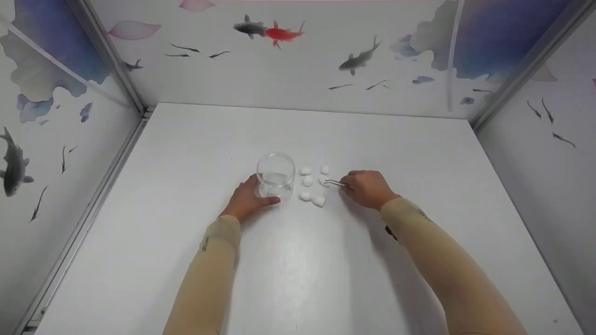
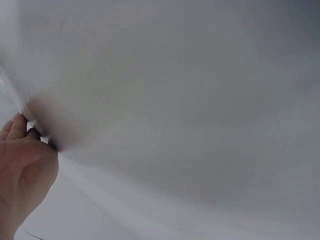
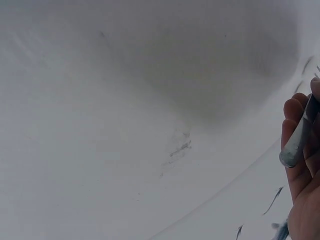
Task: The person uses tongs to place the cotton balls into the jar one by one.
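A clear round plastic jar (image 1: 267,187) stands upright on the white table, its open top facing up. My left hand (image 1: 246,200) grips its lower left side, thumb along the near side. Right of the jar lie several white cotton balls (image 1: 306,181) in a loose cluster. My right hand (image 1: 371,190) holds metal tweezers (image 1: 339,183), whose tips reach over the cotton ball (image 1: 321,181) at the cluster's right side. The right wrist view shows the rounded back end of the tweezers (image 3: 297,140) between fingers and thumb. In the left wrist view, fingers (image 2: 18,126) meet the jar's edge.
The white table (image 1: 298,270) extends around the hands. Panels printed with fish (image 1: 361,59) stand behind it and on both sides. Metal frame posts (image 1: 111,60) mark the corners.
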Tool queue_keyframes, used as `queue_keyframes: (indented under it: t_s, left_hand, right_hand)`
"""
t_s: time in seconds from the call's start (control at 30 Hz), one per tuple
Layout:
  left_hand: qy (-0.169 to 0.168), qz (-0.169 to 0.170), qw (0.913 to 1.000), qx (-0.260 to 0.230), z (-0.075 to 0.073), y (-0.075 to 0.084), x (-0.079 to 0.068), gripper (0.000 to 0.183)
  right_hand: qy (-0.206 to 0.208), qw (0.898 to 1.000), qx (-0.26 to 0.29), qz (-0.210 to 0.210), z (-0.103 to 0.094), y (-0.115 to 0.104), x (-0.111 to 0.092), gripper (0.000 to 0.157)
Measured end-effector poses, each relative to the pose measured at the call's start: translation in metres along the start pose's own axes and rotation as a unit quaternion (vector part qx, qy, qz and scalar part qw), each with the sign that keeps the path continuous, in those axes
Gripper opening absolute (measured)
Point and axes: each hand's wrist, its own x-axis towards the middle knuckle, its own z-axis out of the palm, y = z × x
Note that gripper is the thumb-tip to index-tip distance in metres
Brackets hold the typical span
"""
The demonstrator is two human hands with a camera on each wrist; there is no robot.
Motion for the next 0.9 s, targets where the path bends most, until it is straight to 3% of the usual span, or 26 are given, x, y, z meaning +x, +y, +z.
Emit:
queue_keyframes:
  t_s: [0.43,0.9]
  left_hand:
    - [0.004,0.009,0.9999,0.007,0.000,0.001,-0.003,0.107]
    - [-0.001,0.022,0.9996,0.018,-0.001,0.001,-0.002,0.106]
  right_hand:
    - [0.038,0.999,-0.029,-0.015,0.002,-0.003,0.002,0.012]
    - [0.075,0.997,-0.021,-0.004,-0.011,0.008,-0.004,0.011]
